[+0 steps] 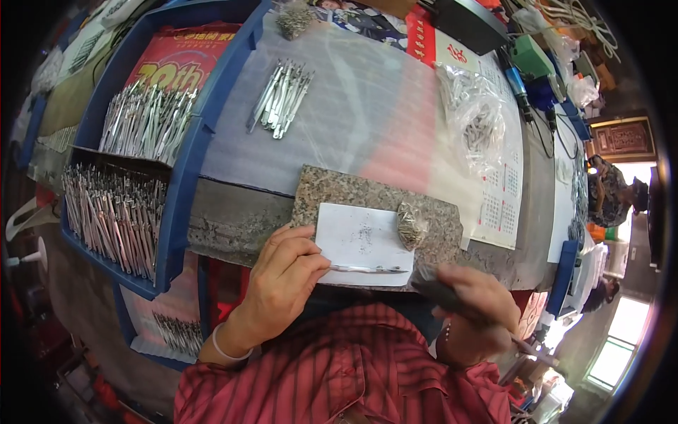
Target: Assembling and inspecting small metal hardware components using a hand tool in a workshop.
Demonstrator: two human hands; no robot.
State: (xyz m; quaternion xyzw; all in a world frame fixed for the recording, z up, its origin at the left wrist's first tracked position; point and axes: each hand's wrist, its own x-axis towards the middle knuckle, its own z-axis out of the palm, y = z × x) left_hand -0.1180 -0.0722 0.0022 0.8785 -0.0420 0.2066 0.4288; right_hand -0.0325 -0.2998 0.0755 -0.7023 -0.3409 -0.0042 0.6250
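Observation:
My left hand (286,268) pinches one end of a thin silvery metal rod (364,268) lying along the near edge of a white pad (349,237). Dark specks dot the pad's middle. Under it is a speckled granite slab (311,187). My right hand (487,300), smeared by motion, is closed round what looks like a hammer (441,288), gripped close to its dark head. Its wooden handle sticks out below the hand. The head is just beyond the rod's right end; whether they touch I cannot tell. A small clear bag of tiny metal pins (409,226) sits at the pad's right.
At left, a blue crate (185,198) holds many similar metal rods. A loose bunch of rods (282,99) lies on the plastic-covered table, with a pile of small metal pieces (294,21) behind. Farther right are a plastic bag (480,124) and a blue-handled tool (517,85).

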